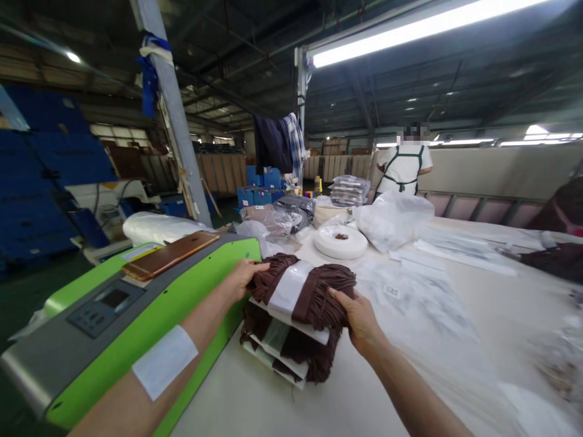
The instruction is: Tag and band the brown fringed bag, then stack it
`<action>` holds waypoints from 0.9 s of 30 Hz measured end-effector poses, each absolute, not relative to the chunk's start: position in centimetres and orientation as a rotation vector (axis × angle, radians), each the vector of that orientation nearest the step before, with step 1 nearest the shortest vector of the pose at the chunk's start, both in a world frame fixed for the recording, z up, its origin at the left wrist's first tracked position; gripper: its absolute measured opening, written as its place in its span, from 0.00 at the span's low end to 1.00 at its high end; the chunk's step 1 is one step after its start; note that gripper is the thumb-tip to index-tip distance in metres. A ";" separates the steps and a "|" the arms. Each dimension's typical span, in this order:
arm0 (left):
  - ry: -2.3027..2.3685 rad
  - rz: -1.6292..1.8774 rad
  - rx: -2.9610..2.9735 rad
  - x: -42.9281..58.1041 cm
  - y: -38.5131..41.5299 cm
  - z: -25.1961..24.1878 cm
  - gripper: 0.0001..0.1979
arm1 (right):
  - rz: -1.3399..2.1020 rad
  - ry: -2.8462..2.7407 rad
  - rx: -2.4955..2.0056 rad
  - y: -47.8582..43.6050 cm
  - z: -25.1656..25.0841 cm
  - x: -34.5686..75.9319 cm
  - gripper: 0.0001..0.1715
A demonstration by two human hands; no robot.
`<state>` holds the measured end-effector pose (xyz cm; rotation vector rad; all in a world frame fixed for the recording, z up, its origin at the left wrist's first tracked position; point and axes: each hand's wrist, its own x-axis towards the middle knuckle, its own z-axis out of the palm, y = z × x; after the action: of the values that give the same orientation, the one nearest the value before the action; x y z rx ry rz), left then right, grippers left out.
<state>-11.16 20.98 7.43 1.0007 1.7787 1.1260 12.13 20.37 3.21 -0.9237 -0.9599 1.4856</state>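
A brown fringed bundle (314,300) with a white paper band (290,286) lies on top of a stack of similar brown bundles (286,343) with white sheets between them. My left hand (246,278) grips the top bundle's left end, thumb on top. At its right end my right hand (357,315) holds it, with the thumb on the fringe and the other fingers mostly hidden beneath. A white patch (164,362) is on my left forearm.
A green and grey machine (182,303) bearing a brown phone (170,255) stands left. Behind the stack are a white tape roll (340,241) and plastic bags (394,218). Clear plastic sheets (410,297) cover the table's right side. A person (404,167) stands farther back.
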 end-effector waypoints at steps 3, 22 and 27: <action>1.944 1.033 1.144 -11.8 20.4 4.6 0.11 | 1.445 -1.037 -0.971 19.7 0.2 10.9 0.24; 2.165 0.442 2.743 -6.8 17.6 0.9 0.22 | 1.089 -1.085 -1.315 16.9 -7.2 12.6 0.26; 2.132 0.222 2.613 -7.6 17.9 -2.8 0.22 | 0.971 -1.082 -1.424 15.9 -10.4 14.0 0.28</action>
<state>-7.57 17.91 -2.85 2.6132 2.1322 0.2216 13.95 15.92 -10.38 -1.4238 -1.0817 0.9706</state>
